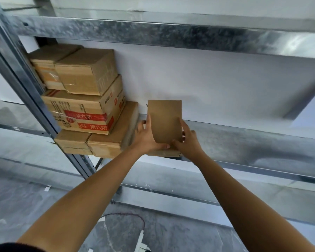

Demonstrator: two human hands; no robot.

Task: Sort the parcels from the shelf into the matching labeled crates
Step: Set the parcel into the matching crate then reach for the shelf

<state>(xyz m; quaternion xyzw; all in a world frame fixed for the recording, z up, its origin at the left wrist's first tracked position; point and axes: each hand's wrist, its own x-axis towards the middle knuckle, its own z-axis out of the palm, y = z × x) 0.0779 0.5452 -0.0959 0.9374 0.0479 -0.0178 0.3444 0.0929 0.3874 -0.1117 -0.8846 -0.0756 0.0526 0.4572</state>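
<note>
In the head view, both hands grip one small brown parcel (pixel 164 122) at the front edge of the shelf (pixel 244 140): the left hand (pixel 146 137) on its left side, the right hand (pixel 187 142) on its right. The cardboard looks stiff and probably light, so gripping both sides low seems secure.

A galvanised steel shelf (pixel 244 140) with a white board deck is carrying cardboard boxes at its left end, beside the upright post (pixel 22 75). Two are sitting directly on the deck: a small box (pixel 71 140) at the front corner and, touching its right side, a long flat box (pixel 115 131) reaching back toward the wall, both bearing further cartons (pixel 80 110). Just right of them, a plain brown parcel (pixel 165 120) is being held upright at the front edge, left grip (pixel 147 137) and right grip (pixel 189 140) clasping its sides
</note>
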